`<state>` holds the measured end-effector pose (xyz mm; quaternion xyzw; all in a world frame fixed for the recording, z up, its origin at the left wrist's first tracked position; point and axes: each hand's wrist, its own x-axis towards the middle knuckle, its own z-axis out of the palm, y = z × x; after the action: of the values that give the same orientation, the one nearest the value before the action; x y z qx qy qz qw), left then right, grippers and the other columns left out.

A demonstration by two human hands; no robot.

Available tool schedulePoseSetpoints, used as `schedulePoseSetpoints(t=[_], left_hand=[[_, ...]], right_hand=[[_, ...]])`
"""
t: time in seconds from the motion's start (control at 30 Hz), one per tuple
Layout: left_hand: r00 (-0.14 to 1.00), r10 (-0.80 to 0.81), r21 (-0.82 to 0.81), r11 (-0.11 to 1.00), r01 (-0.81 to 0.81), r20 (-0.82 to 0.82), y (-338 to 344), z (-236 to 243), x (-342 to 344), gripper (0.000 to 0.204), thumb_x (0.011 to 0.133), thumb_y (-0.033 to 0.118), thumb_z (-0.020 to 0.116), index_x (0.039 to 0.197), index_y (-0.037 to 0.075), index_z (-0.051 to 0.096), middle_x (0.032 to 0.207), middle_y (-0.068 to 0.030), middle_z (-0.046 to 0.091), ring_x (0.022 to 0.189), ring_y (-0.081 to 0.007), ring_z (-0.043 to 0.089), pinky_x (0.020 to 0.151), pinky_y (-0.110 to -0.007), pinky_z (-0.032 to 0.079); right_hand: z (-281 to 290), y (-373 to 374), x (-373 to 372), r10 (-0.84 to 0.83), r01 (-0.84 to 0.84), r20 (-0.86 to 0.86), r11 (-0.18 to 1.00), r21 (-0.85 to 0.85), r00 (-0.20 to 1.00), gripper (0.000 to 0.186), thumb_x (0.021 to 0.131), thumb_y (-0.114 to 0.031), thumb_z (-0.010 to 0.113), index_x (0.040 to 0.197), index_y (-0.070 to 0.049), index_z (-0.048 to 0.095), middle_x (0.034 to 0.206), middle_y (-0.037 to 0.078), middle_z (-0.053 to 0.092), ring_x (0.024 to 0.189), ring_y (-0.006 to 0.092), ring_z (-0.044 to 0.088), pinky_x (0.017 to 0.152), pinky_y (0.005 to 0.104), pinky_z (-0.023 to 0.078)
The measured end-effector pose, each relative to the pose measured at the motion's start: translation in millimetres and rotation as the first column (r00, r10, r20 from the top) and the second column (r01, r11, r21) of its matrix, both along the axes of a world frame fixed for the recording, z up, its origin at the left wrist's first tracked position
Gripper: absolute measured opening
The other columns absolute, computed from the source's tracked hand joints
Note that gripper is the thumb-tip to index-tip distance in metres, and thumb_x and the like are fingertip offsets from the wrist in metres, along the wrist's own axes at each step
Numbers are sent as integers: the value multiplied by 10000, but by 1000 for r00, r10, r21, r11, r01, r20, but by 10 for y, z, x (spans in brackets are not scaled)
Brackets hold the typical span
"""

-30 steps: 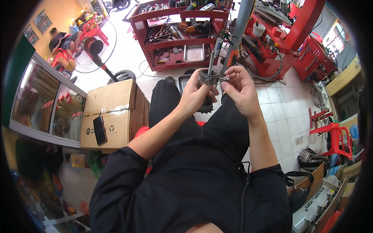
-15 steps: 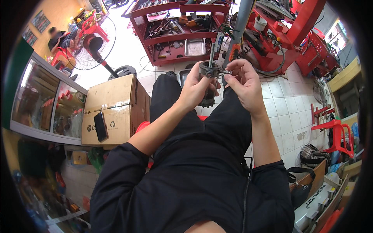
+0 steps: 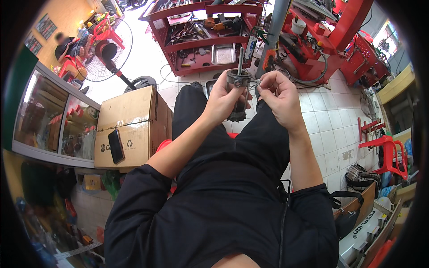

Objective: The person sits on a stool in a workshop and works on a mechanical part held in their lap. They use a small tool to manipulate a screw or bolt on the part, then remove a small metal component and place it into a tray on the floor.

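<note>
My left hand is wrapped round a dark cylindrical metal part, held upright above my lap. The part has an open ring-shaped top with a bolt-like boss on its side, and a notched lower rim. From its top sticks a thin metal rod. Just right of the ring, my right hand is closed in a pinch, its fingertips a small gap away from the part. A tiny pale bit shows at those fingertips, too small to name. My left fingers hide much of the cylinder's side.
Ahead stands a red tool cart loaded with tools. A grey post rises beyond my right hand. On my left are a cardboard box with a phone on it and a fan. A red stool is at right.
The metal part and its rod have shifted slightly left and tilted a little. My right hand has curled its fingers tighter and moved slightly left.
</note>
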<state>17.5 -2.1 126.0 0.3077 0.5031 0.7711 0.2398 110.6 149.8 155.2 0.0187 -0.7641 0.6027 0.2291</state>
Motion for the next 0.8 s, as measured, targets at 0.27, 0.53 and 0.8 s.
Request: schedulePoseSetpoints(t=[0.27,0.53,0.8], left_hand=[[997,1,-10,1000,-2,-74,-5,38,14,285,916,14,508,1195,4,453,948,-105,616,752,-162,651,589,-280,561],[994,4,-10,1000,-5,-110,4,35,6,302,904,3,512,1199,-4,450,969,-96,607,781,-153,644,610,-278,561],[994,28,6,1000,-27,-109,2,52,23,297,907,11,515,1197,-4,452,960,-91,609,771,-145,642,615,-273,554]], right_hand=[[113,-60,12,32,-18,67,979,-205,997,157,883,-98,644,994,-28,557,816,-5,586,774,59,541,694,218,435],[30,-94,-24,12,-21,-86,995,-95,996,121,929,-108,617,989,-15,567,841,9,587,765,63,564,655,219,466],[65,2,-4,78,-66,66,983,-173,995,151,925,-80,604,1048,-7,553,866,11,590,788,60,564,701,225,471]])
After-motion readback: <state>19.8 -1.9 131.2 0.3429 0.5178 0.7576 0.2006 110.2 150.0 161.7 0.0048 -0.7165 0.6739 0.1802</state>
